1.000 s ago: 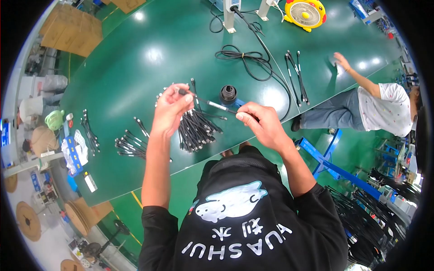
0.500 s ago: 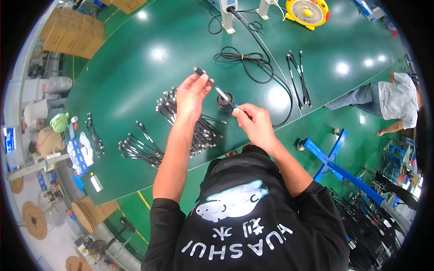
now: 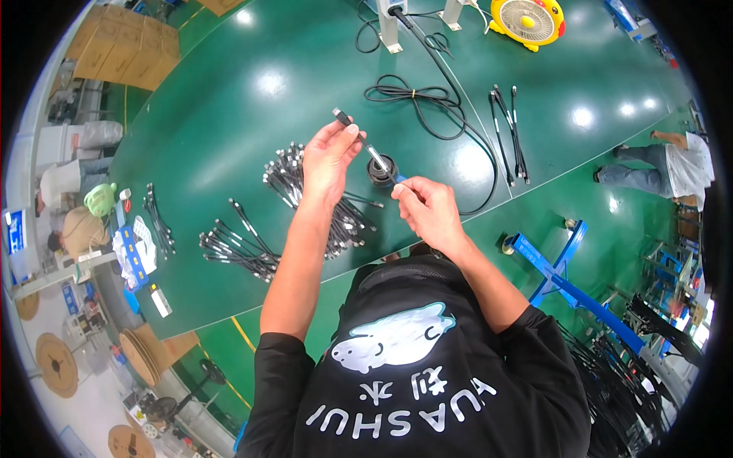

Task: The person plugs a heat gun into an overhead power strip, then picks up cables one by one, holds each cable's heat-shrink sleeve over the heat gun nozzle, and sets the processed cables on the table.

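A short black cable (image 3: 369,145) with a white label runs slantwise between my two hands. My left hand (image 3: 328,160) pinches it just below the metal plug at its upper end. The lower end is in the closed fingers of my right hand (image 3: 429,210). Behind the cable, a round black nozzle-like tool with a blue body (image 3: 381,170) rests on the green table. A large pile of black cables (image 3: 347,225) lies beside and partly behind my left forearm. Farther left is a smaller bunch of cables (image 3: 240,248).
Several cables (image 3: 510,137) lie at the right, beyond a coiled black cord (image 3: 416,95). A yellow fan (image 3: 527,23) stands at the back. More cables (image 3: 159,221) lie at the left edge. Another person (image 3: 672,172) is at the far right, near a blue stand (image 3: 561,271).
My left hand has moved right and up along with its cable end, and the cable now slants steeply over the round tool. The other person has moved farther right, away from the table.
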`<state>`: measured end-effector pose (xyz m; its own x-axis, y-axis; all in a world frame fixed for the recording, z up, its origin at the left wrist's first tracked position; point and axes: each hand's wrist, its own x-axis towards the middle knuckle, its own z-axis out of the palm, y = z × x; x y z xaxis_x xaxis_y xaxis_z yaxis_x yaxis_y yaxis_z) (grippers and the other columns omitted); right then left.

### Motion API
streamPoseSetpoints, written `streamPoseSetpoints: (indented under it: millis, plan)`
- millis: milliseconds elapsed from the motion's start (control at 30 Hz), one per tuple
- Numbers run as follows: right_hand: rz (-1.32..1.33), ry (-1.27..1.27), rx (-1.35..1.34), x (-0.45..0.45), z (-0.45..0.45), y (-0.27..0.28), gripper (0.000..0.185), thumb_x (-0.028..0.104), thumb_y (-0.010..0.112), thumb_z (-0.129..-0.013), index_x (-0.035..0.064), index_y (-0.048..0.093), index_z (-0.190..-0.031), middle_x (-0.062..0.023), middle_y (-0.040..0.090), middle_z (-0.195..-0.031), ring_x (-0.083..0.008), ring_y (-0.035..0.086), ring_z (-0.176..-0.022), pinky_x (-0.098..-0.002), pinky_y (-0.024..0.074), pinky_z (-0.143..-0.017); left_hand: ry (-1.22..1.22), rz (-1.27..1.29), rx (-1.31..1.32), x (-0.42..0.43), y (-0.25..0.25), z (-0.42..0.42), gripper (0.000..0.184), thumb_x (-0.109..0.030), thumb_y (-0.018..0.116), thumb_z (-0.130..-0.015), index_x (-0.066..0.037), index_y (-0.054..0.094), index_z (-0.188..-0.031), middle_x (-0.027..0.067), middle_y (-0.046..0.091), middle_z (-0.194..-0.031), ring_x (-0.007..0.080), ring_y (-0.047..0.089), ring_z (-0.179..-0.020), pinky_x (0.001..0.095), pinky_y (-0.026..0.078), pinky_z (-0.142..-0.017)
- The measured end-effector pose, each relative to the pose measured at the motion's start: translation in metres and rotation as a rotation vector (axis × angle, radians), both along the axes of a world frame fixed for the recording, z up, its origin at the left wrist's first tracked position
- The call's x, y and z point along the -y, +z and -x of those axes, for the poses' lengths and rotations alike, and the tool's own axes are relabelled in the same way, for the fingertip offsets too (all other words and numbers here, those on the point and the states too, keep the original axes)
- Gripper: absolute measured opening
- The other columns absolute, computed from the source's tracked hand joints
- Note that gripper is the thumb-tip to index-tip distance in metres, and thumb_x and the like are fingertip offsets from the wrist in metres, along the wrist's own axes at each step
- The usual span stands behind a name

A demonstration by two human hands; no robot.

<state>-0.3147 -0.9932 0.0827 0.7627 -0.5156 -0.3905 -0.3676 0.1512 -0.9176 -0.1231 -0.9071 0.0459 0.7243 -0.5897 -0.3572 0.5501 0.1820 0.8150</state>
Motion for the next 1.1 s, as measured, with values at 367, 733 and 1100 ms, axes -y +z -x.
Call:
streamPoseSetpoints:
  millis: [367,733,1100]
  plan:
    - [-0.004,0.007,-0.017,-0.0009,0.0002,0.0004,0.019,0.016,0.061,-0.100,-0.0003,0.069,-0.095,-0.0002,0.060,-0.066,-0.0059,0.052,-0.050,-0.0233,0.0405,-0.043,-0.012,0.010,-0.010,-0.0005,-0.0010,0.0004,0.027,-0.006,0.075,-0.093,0.001,0.065,-0.118,0.0065,0.070,-0.102,0.0177,0.070,-0.093,0.0276,0.057,-0.080]
    - [-0.011,0.002,-0.023,-0.0032,0.0019,-0.0009,0.020,0.018,0.060,-0.100,0.0003,0.069,-0.094,-0.0008,0.061,-0.066,-0.0059,0.051,-0.047,-0.0235,0.0398,-0.042,-0.024,0.000,0.000,-0.0020,-0.0032,0.0014,0.028,-0.007,0.075,-0.093,0.001,0.065,-0.119,0.0068,0.070,-0.103,0.0179,0.070,-0.094,0.0277,0.056,-0.080]
    - [-0.019,0.002,-0.026,-0.0042,0.0016,0.0010,0.021,0.018,0.060,-0.100,-0.0002,0.069,-0.095,-0.0012,0.061,-0.066,-0.0064,0.051,-0.047,-0.0239,0.0396,-0.041,-0.025,0.018,0.004,-0.0009,-0.0018,0.0028,0.027,-0.005,0.074,-0.093,0.001,0.065,-0.118,0.0061,0.069,-0.102,0.0177,0.070,-0.093,0.0281,0.056,-0.079]
